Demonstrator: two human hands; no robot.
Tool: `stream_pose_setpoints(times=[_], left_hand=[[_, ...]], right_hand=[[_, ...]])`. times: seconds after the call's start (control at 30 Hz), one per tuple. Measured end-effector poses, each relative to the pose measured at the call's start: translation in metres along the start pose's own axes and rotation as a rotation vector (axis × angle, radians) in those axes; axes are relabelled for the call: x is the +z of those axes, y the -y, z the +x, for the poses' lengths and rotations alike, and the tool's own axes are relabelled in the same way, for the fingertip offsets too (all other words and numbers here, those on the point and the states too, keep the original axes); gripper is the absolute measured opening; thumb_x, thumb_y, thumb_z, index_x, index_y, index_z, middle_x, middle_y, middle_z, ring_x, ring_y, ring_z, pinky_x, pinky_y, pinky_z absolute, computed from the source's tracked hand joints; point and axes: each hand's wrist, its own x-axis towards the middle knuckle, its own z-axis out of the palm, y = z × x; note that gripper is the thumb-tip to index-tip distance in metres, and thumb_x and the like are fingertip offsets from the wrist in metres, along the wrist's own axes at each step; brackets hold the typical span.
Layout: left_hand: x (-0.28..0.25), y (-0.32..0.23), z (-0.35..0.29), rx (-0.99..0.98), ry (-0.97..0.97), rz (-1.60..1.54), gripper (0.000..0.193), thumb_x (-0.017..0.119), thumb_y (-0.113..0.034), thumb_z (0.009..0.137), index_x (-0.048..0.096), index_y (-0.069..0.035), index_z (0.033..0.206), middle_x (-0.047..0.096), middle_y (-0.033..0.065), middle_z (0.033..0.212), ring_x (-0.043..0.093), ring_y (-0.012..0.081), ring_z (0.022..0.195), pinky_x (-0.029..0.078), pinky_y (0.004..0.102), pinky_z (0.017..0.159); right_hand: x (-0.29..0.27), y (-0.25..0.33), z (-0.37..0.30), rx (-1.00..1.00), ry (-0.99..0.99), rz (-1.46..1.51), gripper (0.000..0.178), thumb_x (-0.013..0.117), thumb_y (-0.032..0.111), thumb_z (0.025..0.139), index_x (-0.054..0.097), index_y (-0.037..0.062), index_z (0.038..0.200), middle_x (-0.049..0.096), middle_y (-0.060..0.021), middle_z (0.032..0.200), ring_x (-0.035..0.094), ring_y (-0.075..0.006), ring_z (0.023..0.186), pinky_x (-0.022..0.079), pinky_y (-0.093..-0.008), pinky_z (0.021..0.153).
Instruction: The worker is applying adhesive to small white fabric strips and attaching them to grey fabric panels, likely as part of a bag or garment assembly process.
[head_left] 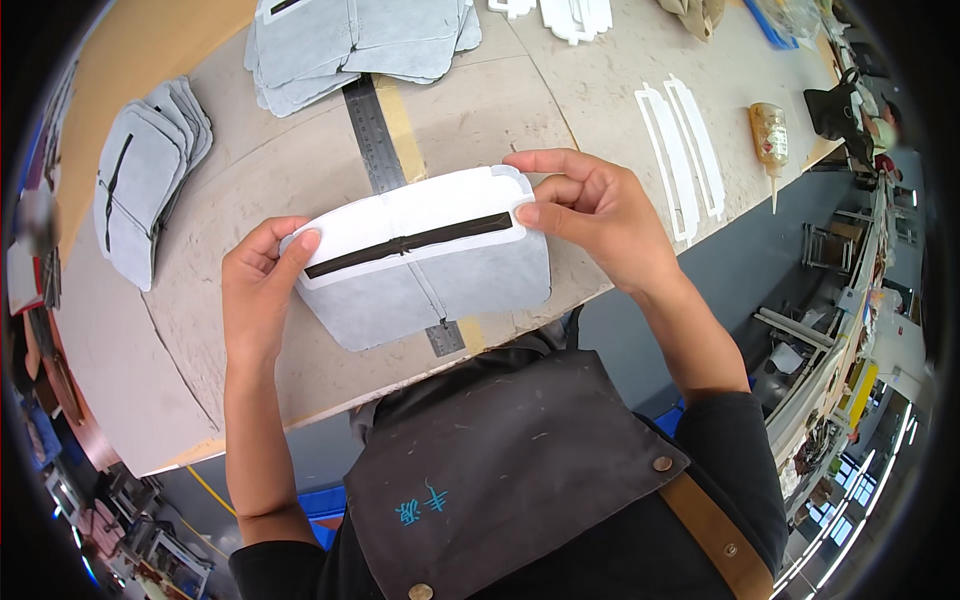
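I hold a light grey fabric panel (440,290) with rounded corners above the table's front edge. A white template (400,222) with a long dark slot lies over its upper half. My left hand (262,285) pinches the left end of both, thumb on top. At the right end my right hand (590,205) grips the template and panel together, fingers curled over the top corner. A seam line runs down the middle of the grey panel.
A steel ruler (375,135) lies on the worn work table (600,90) behind the panel. Stacks of grey panels sit at the far left (145,170) and top (350,40). White templates (685,150) and a glue bottle (769,135) lie to the right.
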Motion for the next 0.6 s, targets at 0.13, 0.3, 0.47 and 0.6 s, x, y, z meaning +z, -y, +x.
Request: stream_pose_setpoints(times=[0.13,0.3,0.47,0.6], left_hand=[[-0.004,0.003,0.0,-0.004,-0.005,-0.034,0.017,0.07,-0.017,0.09,0.07,-0.003,0.099,0.066,-0.0023,0.084,0.055,0.0048,0.074,0.042,0.0198,0.069],[-0.009,0.022,0.005,0.131,-0.059,0.131,0.014,0.07,-0.015,0.089,0.071,-0.003,0.097,0.067,-0.0029,0.082,0.053,0.0032,0.071,0.043,0.0216,0.062],[-0.045,0.008,0.038,0.497,-0.502,0.499,0.013,0.071,-0.005,0.083,0.069,-0.001,0.095,0.064,0.004,0.08,0.056,0.0162,0.073,0.046,0.0289,0.066],[-0.087,0.013,0.062,0.718,-0.771,0.826,0.019,0.073,-0.001,0.077,0.068,-0.002,0.094,0.059,0.0067,0.088,0.054,0.0247,0.084,0.045,0.0331,0.072]], right_hand=[[0.006,0.001,0.003,-0.037,-0.013,-0.032,0.038,0.067,0.004,0.088,0.059,-0.003,0.124,0.072,-0.0058,0.09,0.064,-0.0078,0.085,0.05,-0.0252,0.083],[0.021,-0.016,0.021,-0.046,-0.055,-0.154,0.025,0.069,0.013,0.088,0.067,-0.001,0.109,0.067,-0.0011,0.079,0.06,-0.0059,0.079,0.048,-0.0242,0.077],[0.02,0.002,0.059,-0.394,-0.297,-0.375,0.019,0.068,0.016,0.09,0.068,0.0004,0.102,0.066,0.0,0.08,0.056,-0.0046,0.072,0.045,-0.0209,0.066],[0.015,0.055,0.133,-0.472,-0.35,-0.041,0.025,0.065,0.022,0.093,0.066,0.003,0.11,0.067,0.0,0.09,0.057,-0.0054,0.078,0.044,-0.0205,0.072]])
